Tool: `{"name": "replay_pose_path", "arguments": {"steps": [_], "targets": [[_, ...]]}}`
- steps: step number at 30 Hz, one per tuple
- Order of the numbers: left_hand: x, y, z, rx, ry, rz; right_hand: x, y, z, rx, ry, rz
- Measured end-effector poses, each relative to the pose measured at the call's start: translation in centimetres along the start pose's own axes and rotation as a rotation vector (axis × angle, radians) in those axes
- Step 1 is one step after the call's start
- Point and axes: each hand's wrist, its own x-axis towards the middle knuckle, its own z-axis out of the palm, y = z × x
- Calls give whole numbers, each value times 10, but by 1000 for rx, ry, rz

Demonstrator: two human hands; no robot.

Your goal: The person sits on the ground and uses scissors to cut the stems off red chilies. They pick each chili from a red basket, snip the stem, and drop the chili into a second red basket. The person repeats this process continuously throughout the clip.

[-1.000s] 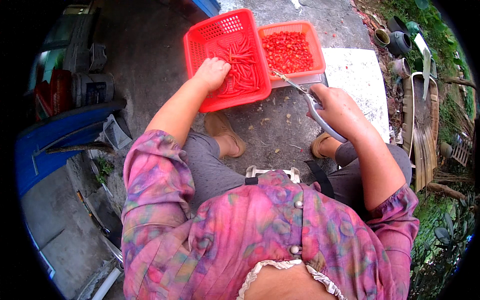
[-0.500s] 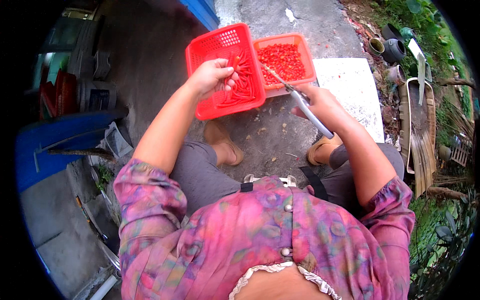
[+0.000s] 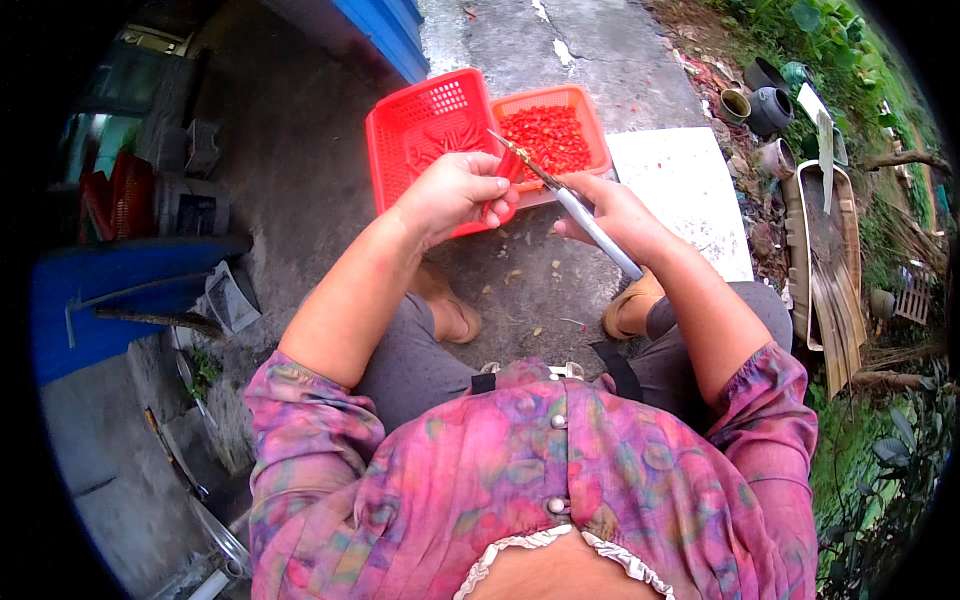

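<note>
My left hand [image 3: 455, 195] is closed around red chili peppers [image 3: 509, 166], their ends poking out past the fingers. In my right hand [image 3: 620, 215] is a pair of scissors [image 3: 598, 235] with pale grey handles. Its blades point up and left, right beside the held chilies; whether they touch cannot be made out. Beyond my left hand stands a red plastic basket [image 3: 392, 135] with whole red chilies [image 3: 440, 142] in it, partly hidden by the hand. Against its right side sits a smaller orange-red basket [image 3: 601, 140] holding chopped red chili pieces [image 3: 545, 135].
A white board [image 3: 685, 190] lies right of the small basket, with red bits on it. Farther right are dark pots [image 3: 770, 110], a long planter trough [image 3: 805, 260] and greenery. A blue panel [image 3: 130, 300] and red crates [image 3: 130, 195] are at the left.
My left hand has moved right and a little nearer with the chilies, from over the red basket to the scissors blades. The whole scene has shifted slightly with my head.
</note>
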Motion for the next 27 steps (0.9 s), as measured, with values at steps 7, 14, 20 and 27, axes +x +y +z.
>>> {"name": "replay_pose_path", "arguments": {"steps": [7, 14, 20, 27], "targets": [[22, -8, -6, 227, -62, -25, 3, 10, -1, -77, 48, -34], [35, 4, -6, 204, -85, -167, 4, 0, 0, -64, 148, 116], [44, 3, -5, 186, 19, -153, 9, 2, -2, -132, 117, 228], [42, 0, 3, 268, 63, -23, 10, 15, 3, 2, 97, 157]]}}
